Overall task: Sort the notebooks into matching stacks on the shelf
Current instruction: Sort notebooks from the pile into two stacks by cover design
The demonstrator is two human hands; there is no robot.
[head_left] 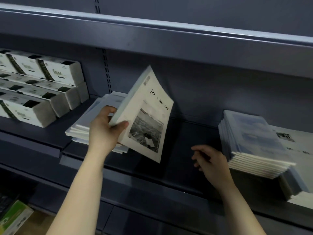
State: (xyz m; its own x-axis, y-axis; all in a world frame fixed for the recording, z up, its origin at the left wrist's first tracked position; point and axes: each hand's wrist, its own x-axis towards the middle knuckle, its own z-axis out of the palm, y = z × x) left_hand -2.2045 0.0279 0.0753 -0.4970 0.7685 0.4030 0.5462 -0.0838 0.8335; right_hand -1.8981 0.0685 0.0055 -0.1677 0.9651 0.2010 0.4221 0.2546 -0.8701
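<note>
Through the head camera I saw the left hand [105, 131] clamped on a cream notebook [147, 116]. The thumb was pressed on the front cover near the lower corner and the fingers were curled behind the spine edge. The notebook was lifted off the shelf [169, 182] and tilted steeply, its top corner leaning toward the back panel. Its cover showed black lettering and a black-and-white photograph. It hung over the right end of the left stack [79, 129], a loose pile of pale blue-grey notebooks lying flat, with the wrist crossing that pile's front edge. The right hand [211, 161] held nothing. Its fingers were loosely bent and apart above the bare middle of the shelf, just beside the right stack [254, 145] but not touching it. That stack was a neat pile with a bluish cover on top. At its far side lay a pale cover [298, 141] with the same lettering as the held notebook, though I could not tell whether it sat beside the bluish pile or partly under it. White tissue packs [42, 92] were stacked at the left of the shelf, well apart from the hands, and a green package [13, 216] lay on the level below.
</note>
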